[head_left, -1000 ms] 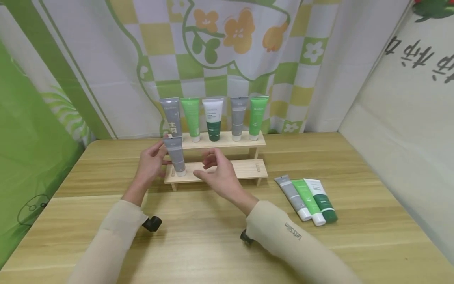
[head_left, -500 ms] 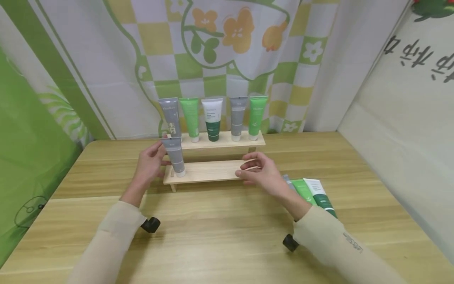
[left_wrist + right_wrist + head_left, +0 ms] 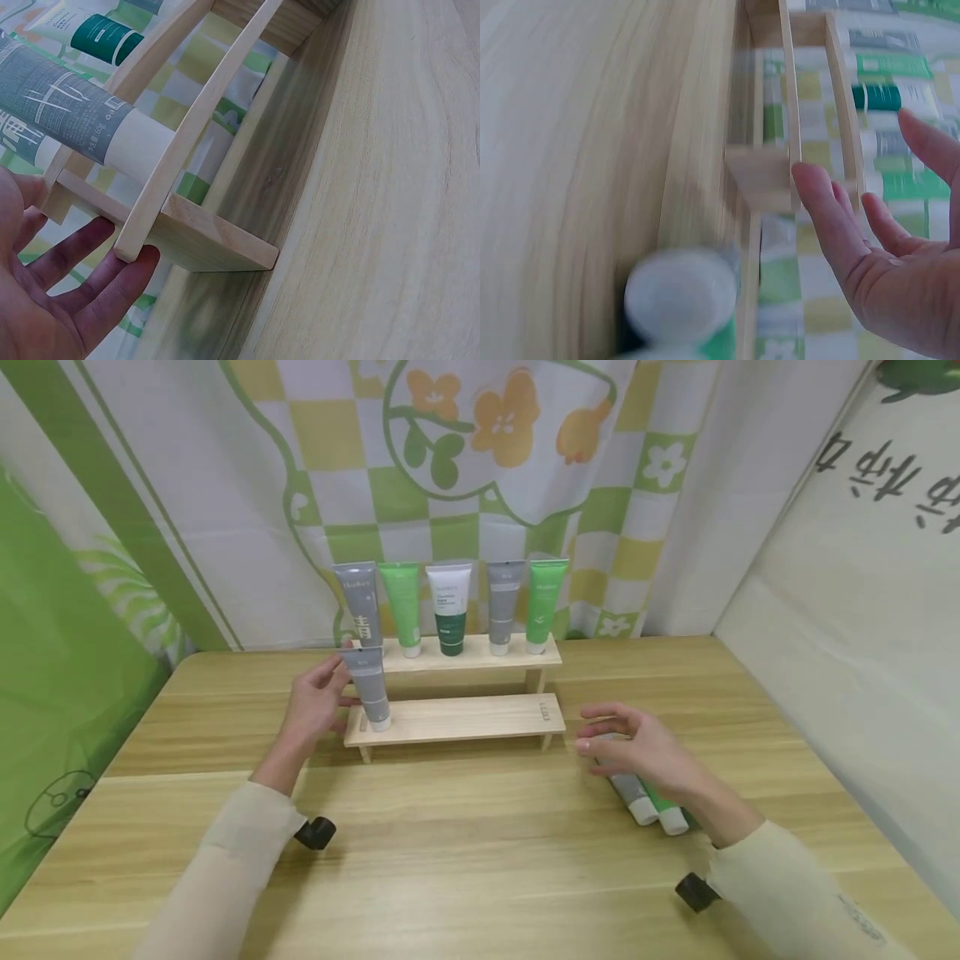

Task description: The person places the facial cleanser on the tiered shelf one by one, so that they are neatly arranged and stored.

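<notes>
Two bare hands work at a two-step stand (image 3: 477, 653) of pale, smooth wood. The left hand (image 3: 311, 703) touches the stand's left end, fingers spread and gripping nothing. The right hand (image 3: 651, 750) hovers right of the stand above a loose gray tube (image 3: 632, 792), fingers gently bent, parted from the thumb, holding nothing. Beside that tube lies a green tube (image 3: 667, 812), both on the wood-grained table (image 3: 450, 860). The step in hand appears to be a reach for this loose group; the next move calls for lowering the right hand and pinching one tube. A standing gray tube (image 3: 369, 683) occupies the lower shelf's left end, before an upper row of five tubes (image 3: 450, 602). Flat-crimped tops round toward the caps; the walls, seemingly soft plastic, should yield when squeezed.
</notes>
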